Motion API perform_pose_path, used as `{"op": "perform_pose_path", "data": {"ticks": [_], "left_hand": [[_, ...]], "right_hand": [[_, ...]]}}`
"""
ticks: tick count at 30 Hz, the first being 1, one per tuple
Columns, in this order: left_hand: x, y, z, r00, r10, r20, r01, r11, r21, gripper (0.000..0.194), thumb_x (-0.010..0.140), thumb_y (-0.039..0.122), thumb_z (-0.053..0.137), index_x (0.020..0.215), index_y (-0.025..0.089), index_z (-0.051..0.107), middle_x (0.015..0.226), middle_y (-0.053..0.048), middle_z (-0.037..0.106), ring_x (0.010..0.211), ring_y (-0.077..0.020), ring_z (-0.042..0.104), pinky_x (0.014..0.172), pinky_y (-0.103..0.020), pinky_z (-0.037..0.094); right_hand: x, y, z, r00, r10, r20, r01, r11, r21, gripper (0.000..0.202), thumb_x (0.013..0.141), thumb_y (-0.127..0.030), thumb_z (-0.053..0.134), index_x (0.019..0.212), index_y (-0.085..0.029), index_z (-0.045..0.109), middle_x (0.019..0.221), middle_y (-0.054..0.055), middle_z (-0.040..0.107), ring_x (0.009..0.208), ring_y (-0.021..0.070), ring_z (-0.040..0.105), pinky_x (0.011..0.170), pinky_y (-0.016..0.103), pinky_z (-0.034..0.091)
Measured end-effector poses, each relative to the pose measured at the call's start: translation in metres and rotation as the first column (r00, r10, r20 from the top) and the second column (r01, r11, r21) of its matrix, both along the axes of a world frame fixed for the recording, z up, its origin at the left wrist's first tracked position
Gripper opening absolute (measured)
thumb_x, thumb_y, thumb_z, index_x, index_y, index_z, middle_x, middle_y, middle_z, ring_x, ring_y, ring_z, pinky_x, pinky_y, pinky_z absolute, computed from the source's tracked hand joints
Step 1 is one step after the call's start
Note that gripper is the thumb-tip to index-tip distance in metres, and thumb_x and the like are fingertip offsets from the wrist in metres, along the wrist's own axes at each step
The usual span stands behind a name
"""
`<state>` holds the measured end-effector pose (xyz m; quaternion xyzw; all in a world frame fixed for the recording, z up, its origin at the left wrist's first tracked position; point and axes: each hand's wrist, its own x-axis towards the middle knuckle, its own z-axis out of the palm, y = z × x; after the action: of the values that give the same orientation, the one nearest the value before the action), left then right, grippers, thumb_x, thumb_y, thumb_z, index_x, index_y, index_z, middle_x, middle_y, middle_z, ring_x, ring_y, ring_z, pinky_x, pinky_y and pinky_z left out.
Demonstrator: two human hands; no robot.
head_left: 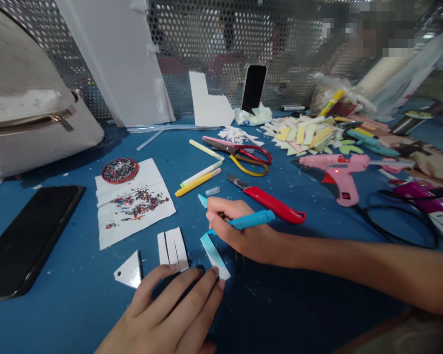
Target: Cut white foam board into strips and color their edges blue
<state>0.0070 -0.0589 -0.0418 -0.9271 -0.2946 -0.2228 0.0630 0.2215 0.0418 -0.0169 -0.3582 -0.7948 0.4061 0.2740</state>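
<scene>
My right hand (243, 231) is closed around a light-blue felt-tip pen (256, 219). The pen's tip meets the upper end of a small white strip (214, 256) that is partly coloured light blue. My left hand (180, 309) lies on the table with its fingers stretched out. Its fingertips touch the lower end of that strip and the bottom edge of some narrow white strips (173, 248) beside it. A white triangular piece (130, 270) with a hole lies to their left. Just past my right fingers are a blue-tinted scrap (202, 200) and a pen cap (212, 191).
Around my hands lie a red utility knife (273, 202), scissors (256, 153), yellow and green pens (198, 182), a pink glue gun (339, 169) with its cable, and a pile of cut strips (306, 135). On the left are a phone (29, 236), glittery bits on paper (114, 236) and a bag (33, 123).
</scene>
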Motion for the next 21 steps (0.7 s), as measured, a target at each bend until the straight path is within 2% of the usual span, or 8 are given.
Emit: {"op": "perform_pose_path", "data": {"ticks": [5,8,11,15,18,21], "left_hand": [[0.0007,-0.0003,0.0018,1.000,-0.010,0.009,0.010,1.000,0.009,0.034,0.103,0.043,0.054,0.127,0.022,0.068,0.130,0.005,0.070,0.120,-0.0144,0.053,0.128,-0.035,0.003],[0.0013,-0.0001,0.0025,1.000,0.008,-0.009,-0.008,1.000,-0.018,0.034,0.103,0.043,0.055,0.127,0.022,0.068,0.130,0.005,0.069,0.120,-0.0146,0.054,0.128,-0.035,0.004],[0.0009,-0.0006,0.0006,1.000,0.000,-0.002,0.000,1.000,-0.021,0.035,0.103,0.043,0.055,0.127,0.022,0.069,0.131,0.005,0.069,0.119,-0.0143,0.054,0.127,-0.034,0.005],[0.0004,-0.0023,-0.0018,1.000,-0.004,0.023,0.005,0.999,-0.037,0.034,0.104,0.043,0.054,0.126,0.022,0.069,0.129,0.005,0.070,0.118,-0.0142,0.056,0.127,-0.033,0.006],[0.0012,-0.0029,-0.0001,1.000,0.009,0.023,-0.008,0.999,-0.033,0.034,0.104,0.043,0.053,0.125,0.022,0.070,0.129,0.004,0.071,0.117,-0.0150,0.057,0.126,-0.034,0.008],[0.0024,-0.0026,0.0029,1.000,0.012,0.022,-0.011,0.999,-0.032,0.034,0.104,0.043,0.054,0.126,0.021,0.069,0.129,0.004,0.071,0.117,-0.0149,0.057,0.126,-0.034,0.008]], "right_hand": [[0.0009,-0.0002,-0.0042,0.998,0.028,0.063,-0.032,0.998,0.055,0.029,0.100,-0.024,0.043,0.073,-0.021,0.031,0.063,-0.006,0.036,0.058,0.0105,0.033,0.057,0.029,0.024],[0.0013,0.0018,-0.0035,0.997,0.073,0.021,-0.072,0.997,-0.021,0.034,0.098,-0.023,0.042,0.068,-0.021,0.028,0.061,-0.006,0.032,0.058,0.0107,0.031,0.056,0.029,0.025],[0.0003,0.0024,-0.0010,0.999,0.042,-0.011,-0.042,0.997,-0.063,0.031,0.097,-0.023,0.041,0.069,-0.022,0.028,0.065,-0.005,0.033,0.060,0.0113,0.032,0.056,0.028,0.026],[-0.0022,0.0005,0.0004,0.997,-0.024,0.074,0.023,0.999,0.023,0.027,0.099,-0.023,0.042,0.075,-0.022,0.031,0.065,-0.006,0.035,0.059,0.0112,0.032,0.057,0.029,0.024],[-0.0025,-0.0004,0.0004,0.994,0.001,0.113,-0.007,0.999,0.054,0.029,0.097,-0.021,0.043,0.072,-0.021,0.030,0.062,-0.006,0.035,0.057,0.0108,0.031,0.058,0.030,0.023],[-0.0017,-0.0001,0.0012,0.996,0.039,0.077,-0.040,0.999,0.019,0.033,0.095,-0.019,0.043,0.067,-0.021,0.026,0.059,-0.007,0.030,0.057,0.0106,0.029,0.057,0.030,0.023]]}}
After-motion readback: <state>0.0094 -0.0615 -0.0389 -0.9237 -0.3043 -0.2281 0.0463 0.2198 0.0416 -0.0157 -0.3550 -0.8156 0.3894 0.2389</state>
